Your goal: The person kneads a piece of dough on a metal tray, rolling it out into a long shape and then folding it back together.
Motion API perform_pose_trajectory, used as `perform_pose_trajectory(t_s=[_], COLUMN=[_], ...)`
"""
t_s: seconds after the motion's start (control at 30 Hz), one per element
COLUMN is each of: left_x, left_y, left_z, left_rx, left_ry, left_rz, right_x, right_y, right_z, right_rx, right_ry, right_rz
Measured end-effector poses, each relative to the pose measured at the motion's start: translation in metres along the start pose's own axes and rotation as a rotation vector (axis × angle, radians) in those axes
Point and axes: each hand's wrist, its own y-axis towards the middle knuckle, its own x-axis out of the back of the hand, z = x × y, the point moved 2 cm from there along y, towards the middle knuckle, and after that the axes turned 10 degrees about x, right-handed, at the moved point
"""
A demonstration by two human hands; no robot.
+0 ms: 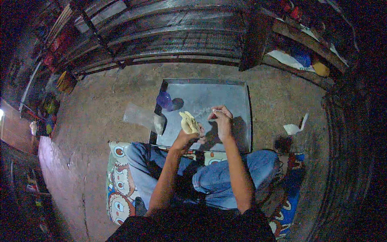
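My left hand is closed around a pale yellow, folded lump that looks like dough, which sticks up above the fist. To its right, my right hand is raised over the tray with its fingers curled and the fingertips pinched together. Whitish traces show on those fingertips; whether anything small is between them cannot be made out. Both hands are over a shallow grey metal tray in front of my crossed legs. A faint whitish smear marks the tray's surface between the hands.
Inside the tray's left side stands a purple rounded container. A clear plastic bag with pale contents lies across the left rim. White packaging rests on the floor at right. Dark slatted wood spans the back; I sit on a patterned mat.
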Motion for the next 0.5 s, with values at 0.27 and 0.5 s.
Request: perform_pose_trajectory(t_s=[0.27,0.5], left_x=[-0.022,-0.03], left_y=[0.005,0.003], left_z=[0.005,0.034], left_rx=[-0.121,-0.003], left_ry=[0.376,0.367], left_rz=[-0.067,-0.094], right_x=[-0.03,-0.025], right_y=[-0.014,-0.021], right_z=[0.002,0.001], right_rx=[-0.273,-0.399], right_ry=[0.138,0.4], right_rz=[0.395,0.513])
